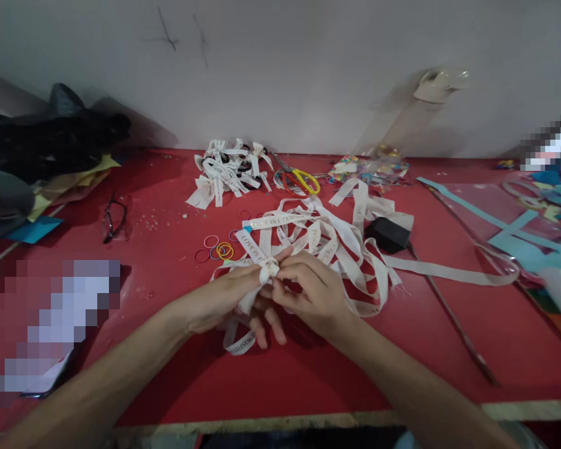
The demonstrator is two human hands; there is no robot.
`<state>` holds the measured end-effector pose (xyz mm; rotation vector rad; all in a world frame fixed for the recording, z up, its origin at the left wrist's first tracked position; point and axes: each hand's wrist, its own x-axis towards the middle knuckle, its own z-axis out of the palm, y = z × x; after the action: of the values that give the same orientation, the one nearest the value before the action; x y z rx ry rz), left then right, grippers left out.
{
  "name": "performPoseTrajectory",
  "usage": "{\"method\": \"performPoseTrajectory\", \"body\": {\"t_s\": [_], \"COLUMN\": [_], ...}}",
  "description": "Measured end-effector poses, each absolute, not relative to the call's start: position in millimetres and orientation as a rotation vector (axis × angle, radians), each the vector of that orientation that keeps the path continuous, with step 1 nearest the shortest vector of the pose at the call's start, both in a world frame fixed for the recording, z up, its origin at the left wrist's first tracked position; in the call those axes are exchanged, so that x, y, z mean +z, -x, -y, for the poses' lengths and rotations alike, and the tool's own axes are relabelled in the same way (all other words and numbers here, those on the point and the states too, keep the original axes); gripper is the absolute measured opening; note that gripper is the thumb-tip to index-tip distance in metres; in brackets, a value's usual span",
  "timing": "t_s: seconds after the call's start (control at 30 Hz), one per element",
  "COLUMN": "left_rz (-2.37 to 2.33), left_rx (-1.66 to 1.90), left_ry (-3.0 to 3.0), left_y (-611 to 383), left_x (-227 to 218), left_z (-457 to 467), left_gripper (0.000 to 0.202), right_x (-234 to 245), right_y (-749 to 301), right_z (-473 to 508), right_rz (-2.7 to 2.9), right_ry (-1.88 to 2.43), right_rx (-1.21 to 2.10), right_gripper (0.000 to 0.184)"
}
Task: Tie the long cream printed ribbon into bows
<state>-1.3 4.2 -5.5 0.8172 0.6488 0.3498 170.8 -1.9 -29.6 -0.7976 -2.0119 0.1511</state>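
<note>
Both my hands meet over the near middle of the red table. A white printed ribbon (254, 249), gathered into a knot or bow, sits between them. My left hand (243, 293) grips it, its thumb side up and its lower fingers partly spread beneath. On the right, the fingertips of my right hand (311, 290) pinch the gathered part of the ribbon. A loose length of the same ribbon hangs below my left hand. Right behind my hands lies a tangled heap of printed ribbon (327, 243). Several coloured elastic bands (224, 251) rest to the left of it.
Finished-looking ribbon bows (227, 171) are piled at the back, beside yellow-handled scissors (306, 181). A black block (388, 235) with a cable sits right of the ribbon heap. Glasses (115, 218) and a black bag (42, 134) are leftward; blue strips (518, 237) lie rightward.
</note>
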Motion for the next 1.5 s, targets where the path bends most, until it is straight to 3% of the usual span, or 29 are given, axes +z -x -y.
{"method": "performPoseTrajectory", "body": {"t_s": [0.67, 0.93, 1.5], "left_rz": [-0.864, -0.974, -0.735], "left_rx": [0.392, 0.354, 0.215], "left_ry": [-1.058, -1.091, -0.808], "left_y": [-2.7, -4.1, 2.5], "left_x": [-17.3, -0.7, -10.5], "left_z": [5.5, 0.2, -8.3], "left_gripper": [0.049, 0.05, 0.044], "right_x": [-32.4, -35.6, -34.2], "right_y": [-163.7, -164.1, -165.2], "right_z": [3.9, 1.7, 1.1], "right_rz": [1.885, 1.861, 2.1], "right_ry": [0.844, 0.874, 0.914], "right_rx": [0.343, 0.3, 0.165], "right_gripper": [0.014, 0.016, 0.01]}}
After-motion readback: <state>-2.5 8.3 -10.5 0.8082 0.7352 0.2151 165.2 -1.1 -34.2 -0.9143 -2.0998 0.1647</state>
